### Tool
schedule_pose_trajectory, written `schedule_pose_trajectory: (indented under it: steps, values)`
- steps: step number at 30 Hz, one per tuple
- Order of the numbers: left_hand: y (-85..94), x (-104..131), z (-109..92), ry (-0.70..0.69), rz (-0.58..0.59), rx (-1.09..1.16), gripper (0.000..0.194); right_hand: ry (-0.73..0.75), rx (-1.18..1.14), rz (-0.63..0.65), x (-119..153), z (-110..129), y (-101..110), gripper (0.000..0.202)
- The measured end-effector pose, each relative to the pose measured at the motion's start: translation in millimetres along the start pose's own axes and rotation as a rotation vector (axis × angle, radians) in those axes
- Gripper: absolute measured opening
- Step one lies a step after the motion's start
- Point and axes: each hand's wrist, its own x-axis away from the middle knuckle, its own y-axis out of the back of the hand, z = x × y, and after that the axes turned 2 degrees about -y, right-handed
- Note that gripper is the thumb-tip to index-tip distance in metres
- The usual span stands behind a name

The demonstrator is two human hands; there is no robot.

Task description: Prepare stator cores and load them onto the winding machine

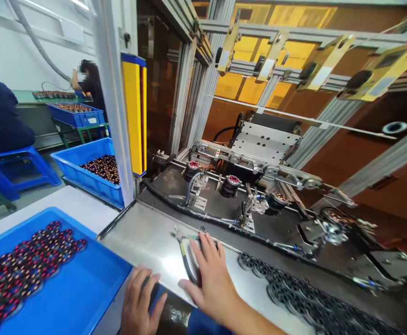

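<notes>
My right hand (214,281) lies over the metal ledge with its fingers stretched out and holds nothing. Beside and partly under it are diagonal cutters (183,253) with yellow-green and black handles; part of one handle is hidden by the hand. My left hand (140,300) hovers at the ledge's front edge, near the corner of a blue tray. Its fingers are loosely bent and apart, with nothing in them. Black ring-shaped parts (294,288) stand in rows on the ledge at the right. In the blue tray (81,291) lie many round parts with red and copper windings.
Behind the ledge, a machine holds several wound parts (232,180) on black fixtures. A yellow light guard (134,114) stands on the frame post. More blue bins (95,179), a blue stool (22,170) and two people are at the left. Yellow sensor units (269,58) hang overhead.
</notes>
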Motion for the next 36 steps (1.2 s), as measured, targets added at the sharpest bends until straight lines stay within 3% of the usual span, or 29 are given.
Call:
schedule_pose_trajectory:
  steps: [3, 6, 13, 20, 24, 27, 32, 36]
  values:
    - [2.2, 8, 2, 0.042, 0.049, -0.019, 0.053, -0.001, -0.033, -0.028, 5, 1, -3, 0.074]
    - [15.4, 1, 1, 0.053, 0.125, -0.037, 0.047, -0.031, -0.069, 0.035, 3, 7, 4, 0.065]
    - [65.6, -64, -27, 0.102, 0.328, -0.08, 0.028, -0.146, -0.221, 0.277, -26, 23, 50, 0.052]
    - [78.6, -100, -49, 0.252, 0.431, -0.1, 0.025, -0.179, -0.655, 0.444, -35, -9, 89, 0.036]
    - [70.0, -112, -62, 0.338, 0.478, -0.1, 0.027, -0.292, -1.076, 0.56, -32, -7, 112, 0.038]
    - [50.9, -122, -76, 0.361, 0.556, -0.05, 0.025, -0.344, -1.413, 0.61, -44, 11, 135, 0.052]
    - [7.9, -131, -88, 0.387, 0.709, 0.001, 0.023, -0.395, -1.835, 0.575, -91, 39, 173, 0.062]
    - [-9.5, -129, -85, 0.399, 0.781, 0.008, 0.022, -0.498, -2.003, 0.45, -142, 55, 178, 0.055]
